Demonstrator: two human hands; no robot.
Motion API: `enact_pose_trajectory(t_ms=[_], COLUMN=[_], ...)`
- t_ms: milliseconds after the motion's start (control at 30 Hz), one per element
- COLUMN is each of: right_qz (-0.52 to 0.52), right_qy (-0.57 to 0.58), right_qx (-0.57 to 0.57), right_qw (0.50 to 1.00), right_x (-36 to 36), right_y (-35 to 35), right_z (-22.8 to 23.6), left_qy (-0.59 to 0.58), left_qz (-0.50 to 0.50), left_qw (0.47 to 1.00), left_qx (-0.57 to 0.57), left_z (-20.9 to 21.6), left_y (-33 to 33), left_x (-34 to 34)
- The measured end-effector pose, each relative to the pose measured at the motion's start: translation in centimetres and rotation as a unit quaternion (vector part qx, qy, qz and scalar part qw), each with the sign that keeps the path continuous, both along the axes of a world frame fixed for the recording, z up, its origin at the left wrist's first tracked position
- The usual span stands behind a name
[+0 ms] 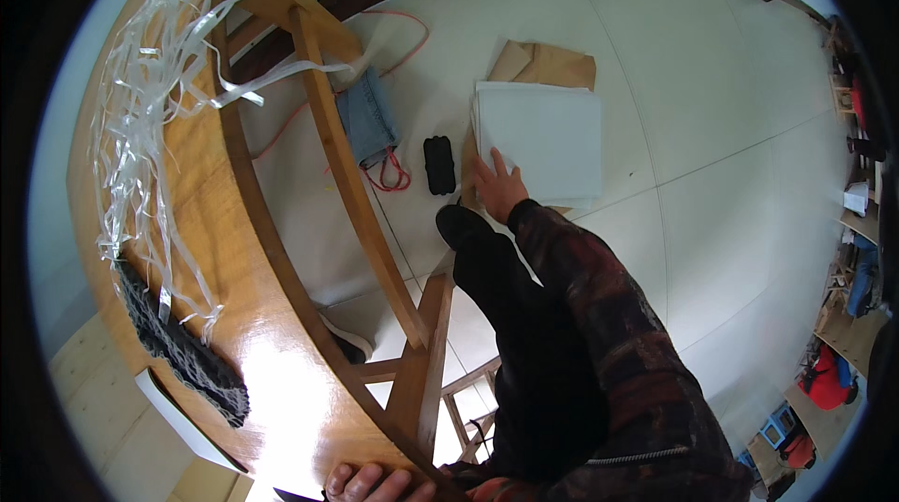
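Note:
Down on the floor, my right hand (501, 185) reaches to the near left corner of a stack of white paper sheets (543, 137). Its fingers are spread over the edge of the stack, and it grips nothing that I can see. Under the sheets lies brown wrapping paper (552, 66), showing at the far side and left. My left hand (375, 485) is at the near edge of the wooden table (215, 212), fingers curled. The lower picture edge cuts it off, and what it holds, if anything, is hidden. A dark edge of something shows beside it.
Clear plastic strips (150, 127) and a dark grey knitted piece (178, 343) lie on the table. Wooden crossbars (346, 165) stand below it. A denim bag (368, 118) with red cord and a black case (438, 165) lie on the floor. Cluttered shelves (847, 324) line the right.

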State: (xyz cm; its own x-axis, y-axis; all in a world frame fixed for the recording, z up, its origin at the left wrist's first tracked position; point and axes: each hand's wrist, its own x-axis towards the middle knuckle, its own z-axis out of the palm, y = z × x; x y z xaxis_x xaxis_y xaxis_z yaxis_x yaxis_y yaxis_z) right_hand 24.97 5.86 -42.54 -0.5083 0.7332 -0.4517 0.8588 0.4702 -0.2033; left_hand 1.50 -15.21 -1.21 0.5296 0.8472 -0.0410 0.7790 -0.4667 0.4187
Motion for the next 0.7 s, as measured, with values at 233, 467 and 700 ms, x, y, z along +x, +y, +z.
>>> enact_pose_trajectory(t_ms=[233,467,700], right_qz=[0.053,0.031,-0.229], right_qy=[-0.008,0.042,-0.059], right_qx=[-0.005,-0.018,-0.022], right_qw=[0.999,0.998,0.972], right_x=[5.8,9.6,4.9], right_y=[-6.6,-8.0,-5.1], right_z=[0.2,0.8,1.8], left_qy=[-0.003,-0.026,-0.008], left_qz=[-0.02,-0.007,-0.012], left_qw=[1.0,1.0,1.0], left_qx=[-0.021,-0.007,-0.015], left_z=[0.2,0.1,0.2], left_y=[0.7,1.1,0.6], left_x=[0.0,0.3,0.1])
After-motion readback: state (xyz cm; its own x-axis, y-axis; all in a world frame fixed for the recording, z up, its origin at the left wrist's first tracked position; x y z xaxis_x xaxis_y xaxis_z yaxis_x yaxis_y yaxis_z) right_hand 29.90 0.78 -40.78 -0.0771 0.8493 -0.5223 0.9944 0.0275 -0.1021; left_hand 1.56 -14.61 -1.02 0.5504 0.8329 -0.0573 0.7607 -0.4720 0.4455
